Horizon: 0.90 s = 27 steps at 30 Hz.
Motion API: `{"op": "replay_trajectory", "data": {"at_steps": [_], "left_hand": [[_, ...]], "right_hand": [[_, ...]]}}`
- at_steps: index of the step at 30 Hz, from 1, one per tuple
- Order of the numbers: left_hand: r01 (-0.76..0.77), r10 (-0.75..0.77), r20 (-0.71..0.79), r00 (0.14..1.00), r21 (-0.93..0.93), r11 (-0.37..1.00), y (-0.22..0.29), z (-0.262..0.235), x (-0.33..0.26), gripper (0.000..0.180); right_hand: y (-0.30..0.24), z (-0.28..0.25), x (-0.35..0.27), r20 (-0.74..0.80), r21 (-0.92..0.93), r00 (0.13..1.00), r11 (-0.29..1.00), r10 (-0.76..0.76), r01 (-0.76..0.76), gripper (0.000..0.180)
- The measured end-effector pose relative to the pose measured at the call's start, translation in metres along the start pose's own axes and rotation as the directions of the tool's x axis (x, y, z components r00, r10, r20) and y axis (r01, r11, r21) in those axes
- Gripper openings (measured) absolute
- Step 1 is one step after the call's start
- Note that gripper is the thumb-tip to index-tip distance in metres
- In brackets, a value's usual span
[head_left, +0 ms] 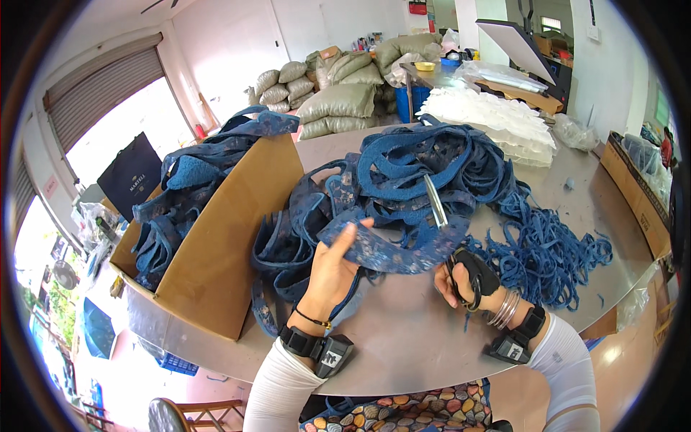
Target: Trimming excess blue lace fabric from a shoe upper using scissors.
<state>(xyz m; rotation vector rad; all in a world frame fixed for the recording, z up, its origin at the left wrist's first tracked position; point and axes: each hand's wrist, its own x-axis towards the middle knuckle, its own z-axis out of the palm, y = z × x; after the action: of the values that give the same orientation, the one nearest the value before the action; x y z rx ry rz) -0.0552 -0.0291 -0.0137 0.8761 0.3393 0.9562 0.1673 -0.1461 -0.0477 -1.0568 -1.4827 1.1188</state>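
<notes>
My left hand pinches one end of a curved blue strip of fabric with a floral print. My right hand, partly covered in black, is closed round the dark handles of a pair of scissors. The metal blades point up and away from me, at the strip's right part; how far they are apart I cannot make out. Just beyond both hands lies a heap of looped blue fabric strips. Thin blue trimmings are piled to the right of my right hand.
On the left stands a cardboard box filled with more blue strips. White layered pieces are stacked at the back of the metal table. A long carton borders the right edge. Full sacks are piled behind the table.
</notes>
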Motion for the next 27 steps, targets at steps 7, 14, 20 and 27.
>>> {"op": "replay_trajectory", "data": {"at_steps": [7, 14, 20, 27], "left_hand": [[-0.194, 0.138, 0.215, 0.967, 0.268, 0.944, -0.003, -0.002, -0.001, 0.073], [-0.176, 0.112, 0.208, 0.972, 0.317, 0.932, -0.007, -0.012, 0.004, 0.060], [-0.203, 0.169, 0.175, 0.970, 0.203, 0.958, -0.007, -0.013, 0.000, 0.048], [-0.165, 0.136, 0.177, 0.975, 0.155, 0.974, 0.000, 0.003, -0.009, 0.047]], "right_hand": [[-0.001, -0.001, 0.000, -0.038, -0.093, 0.995, 0.991, 0.094, -0.097, 0.057], [-0.007, 0.002, 0.000, -0.250, -0.065, 0.967, 0.995, 0.051, -0.070, 0.038], [0.003, -0.010, -0.001, -0.014, -0.150, 0.999, 0.988, 0.042, -0.043, 0.041], [-0.016, 0.001, -0.010, 0.373, -0.199, 0.926, 0.980, 0.055, 0.022, 0.039]]}}
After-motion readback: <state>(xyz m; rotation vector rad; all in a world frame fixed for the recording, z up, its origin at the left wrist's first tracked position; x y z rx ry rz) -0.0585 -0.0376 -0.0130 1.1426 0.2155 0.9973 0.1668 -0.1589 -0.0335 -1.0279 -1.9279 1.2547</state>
